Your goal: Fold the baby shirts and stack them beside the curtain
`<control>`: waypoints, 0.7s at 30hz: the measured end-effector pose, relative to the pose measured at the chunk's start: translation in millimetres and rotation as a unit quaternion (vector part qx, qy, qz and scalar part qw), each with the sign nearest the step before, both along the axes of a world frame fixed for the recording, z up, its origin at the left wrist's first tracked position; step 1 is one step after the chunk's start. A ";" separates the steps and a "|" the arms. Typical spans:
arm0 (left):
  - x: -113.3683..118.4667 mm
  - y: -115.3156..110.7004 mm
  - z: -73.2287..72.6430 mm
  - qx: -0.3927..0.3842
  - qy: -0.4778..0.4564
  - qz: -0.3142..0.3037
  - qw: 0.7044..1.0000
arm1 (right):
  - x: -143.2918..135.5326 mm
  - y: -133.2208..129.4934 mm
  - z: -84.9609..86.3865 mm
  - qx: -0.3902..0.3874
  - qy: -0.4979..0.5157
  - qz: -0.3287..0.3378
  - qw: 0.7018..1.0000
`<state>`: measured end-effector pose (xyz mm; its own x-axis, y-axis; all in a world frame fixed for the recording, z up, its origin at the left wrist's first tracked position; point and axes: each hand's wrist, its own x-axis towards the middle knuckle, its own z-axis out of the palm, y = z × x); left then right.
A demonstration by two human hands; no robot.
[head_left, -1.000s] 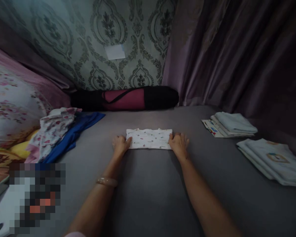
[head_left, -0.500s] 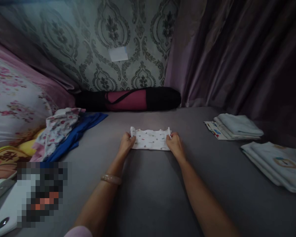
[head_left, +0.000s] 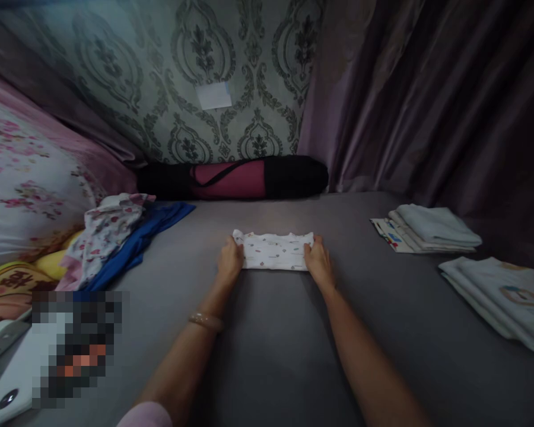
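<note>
In front of the black-and-pink bag point(head_left: 231, 179), a folded white printed cloth point(head_left: 276, 251) is held at the grey sheet point(head_left: 267, 332). The left hand point(head_left: 231, 258) pinches its left end, the right hand point(head_left: 319, 261) its right, both closed on fabric. A blue garment point(head_left: 146, 235) lies before the bag's left end.

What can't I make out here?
All in the head view:
White printed cloth: underside, hidden by its top layer.
Left hand: some fingertips, hidden by the hand or cloth.
Nearer folded stack: cut off by the right edge.
Pale card: any writing, too small.
Pixelated patch: contents, masked by blocks.
</note>
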<state>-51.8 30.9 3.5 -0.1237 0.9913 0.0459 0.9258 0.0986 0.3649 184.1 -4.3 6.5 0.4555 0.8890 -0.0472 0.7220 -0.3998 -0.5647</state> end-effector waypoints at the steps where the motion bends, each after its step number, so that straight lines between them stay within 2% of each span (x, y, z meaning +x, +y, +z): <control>1: 1.7 -1.1 2.9 -0.004 0.020 0.002 1.000 | -0.2 0.0 0.3 -0.003 -0.004 0.000 1.000; 4: 7.3 -3.0 12.0 0.024 0.092 0.018 0.995 | 0.6 1.7 -0.2 -0.005 -0.013 -0.001 1.000; 6: 11.6 -3.3 16.1 0.075 0.126 -0.009 0.989 | 1.9 3.5 -1.3 -0.005 -0.009 -0.005 1.000; 9: 20.4 -2.9 16.2 0.129 0.112 -0.161 0.972 | 3.9 5.8 -2.9 -0.002 0.003 -0.009 1.000; 11: 28.2 -2.6 12.5 0.126 0.084 -0.254 0.955 | 5.1 6.5 -3.6 0.001 0.007 -0.009 1.000; 12: 32.3 -2.5 10.1 0.118 0.072 -0.279 0.950 | 5.8 6.7 -4.1 0.001 0.009 -0.008 1.000; 16: 45.3 -1.7 0.0 0.073 0.044 -0.301 0.950 | 11.2 9.2 -8.4 0.015 0.036 -0.008 0.999; 21: 47.8 0.6 -9.2 0.038 0.024 -0.292 0.955 | 22.5 16.6 -16.9 0.070 0.154 -0.011 0.985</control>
